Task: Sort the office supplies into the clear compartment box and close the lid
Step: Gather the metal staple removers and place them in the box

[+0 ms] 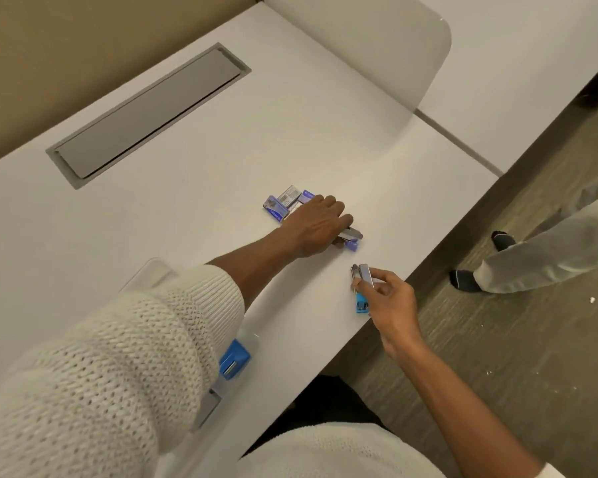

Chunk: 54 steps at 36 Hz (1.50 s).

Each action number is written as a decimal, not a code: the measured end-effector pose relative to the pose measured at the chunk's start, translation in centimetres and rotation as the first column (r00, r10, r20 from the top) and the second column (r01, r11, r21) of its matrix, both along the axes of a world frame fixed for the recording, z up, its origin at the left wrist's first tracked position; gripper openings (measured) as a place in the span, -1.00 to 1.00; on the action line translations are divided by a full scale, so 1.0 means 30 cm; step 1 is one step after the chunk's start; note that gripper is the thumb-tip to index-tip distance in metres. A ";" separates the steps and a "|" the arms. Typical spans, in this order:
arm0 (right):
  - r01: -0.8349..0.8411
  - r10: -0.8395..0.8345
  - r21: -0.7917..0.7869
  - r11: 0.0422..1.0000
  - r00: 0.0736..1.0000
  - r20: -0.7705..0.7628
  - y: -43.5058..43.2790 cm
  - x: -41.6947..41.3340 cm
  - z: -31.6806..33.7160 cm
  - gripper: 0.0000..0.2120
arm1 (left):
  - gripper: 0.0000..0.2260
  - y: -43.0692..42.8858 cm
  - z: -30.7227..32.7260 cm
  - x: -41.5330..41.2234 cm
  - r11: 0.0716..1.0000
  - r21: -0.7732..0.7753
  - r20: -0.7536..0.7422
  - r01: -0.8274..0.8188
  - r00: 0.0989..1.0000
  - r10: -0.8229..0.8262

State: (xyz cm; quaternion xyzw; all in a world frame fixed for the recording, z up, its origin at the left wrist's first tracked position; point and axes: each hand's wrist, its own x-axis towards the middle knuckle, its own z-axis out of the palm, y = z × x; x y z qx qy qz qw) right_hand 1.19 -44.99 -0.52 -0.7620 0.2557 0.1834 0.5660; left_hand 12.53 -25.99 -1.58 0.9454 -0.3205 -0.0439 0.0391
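The white desk (221, 139) is broad and bare, so nothing should snag as I work, and the clear compartment box (246, 343) sits near my body, mostly hidden under my left sleeve (118, 357), with a blue item (233, 358) already in a corner compartment. My left hand (316, 225) reaches out and lies over a purple stapler (351, 238), fingers curled onto it, though I can't tell whether I truly have it clamped. Just beyond lie small staple boxes (285, 203), touching each other; they look light and stiff, best pinched by the long sides. My right hand (387, 298) pinches a small blue stapler (362, 288) by its metal top, near the desk edge. I'd judge it compact, hard and a little slick, so gripping across the middle seems safest.
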 end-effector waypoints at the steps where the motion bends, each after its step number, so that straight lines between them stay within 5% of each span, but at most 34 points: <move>1: 0.015 -0.015 0.033 0.999 1.000 -0.015 0.001 0.004 0.006 -0.66 | -0.83 0.001 -0.003 -0.016 0.999 -0.029 0.012 -0.027 1.000 0.027; 8: -0.044 0.047 0.105 0.993 0.999 -0.027 0.006 0.016 0.048 -0.79 | -0.71 0.039 0.051 -0.209 0.859 -0.221 -0.092 -0.463 0.886 0.454; 12: -0.161 0.163 0.092 0.983 0.987 -0.013 0.053 0.013 0.089 -0.61 | -0.67 0.090 0.124 -0.348 0.666 -0.300 -0.282 -0.683 0.731 0.622; 17: -0.345 0.340 0.088 0.934 0.938 0.067 0.167 0.005 0.145 -0.63 | -0.72 0.150 0.235 -0.533 0.322 -0.319 -0.565 -0.891 0.451 0.690; 21: -0.512 0.501 0.061 0.857 0.855 0.135 0.291 -0.006 0.181 -0.69 | -0.66 0.223 0.281 -0.694 0.078 -0.322 -0.667 -0.944 0.284 0.689; 26: -0.719 0.700 0.058 0.692 0.689 0.187 0.456 -0.056 0.214 -0.74 | -0.68 0.312 0.345 -0.903 -0.112 -0.276 -0.689 -0.955 0.115 0.716; 32: -0.873 0.849 0.103 0.477 0.488 0.201 0.670 -0.181 0.252 -0.78 | -0.78 0.433 0.371 -1.124 -0.374 -0.231 -0.645 -0.898 -0.146 0.750; 37: -0.920 0.906 0.140 0.367 0.387 0.171 0.839 -0.322 0.247 -0.79 | -0.65 0.542 0.342 -1.262 -0.596 -0.165 -0.589 -0.786 -0.406 0.698; 43: -0.954 0.943 0.059 0.295 0.300 0.142 1.008 -0.482 0.175 -0.71 | -0.62 0.627 0.305 -1.328 -0.688 -0.118 -0.544 -0.716 -0.533 0.648; 54: -0.907 0.970 -0.351 0.233 0.188 0.157 1.126 -0.589 0.156 -0.60 | -0.48 0.709 0.274 -1.324 -0.686 -0.011 -0.522 -0.728 -0.581 0.625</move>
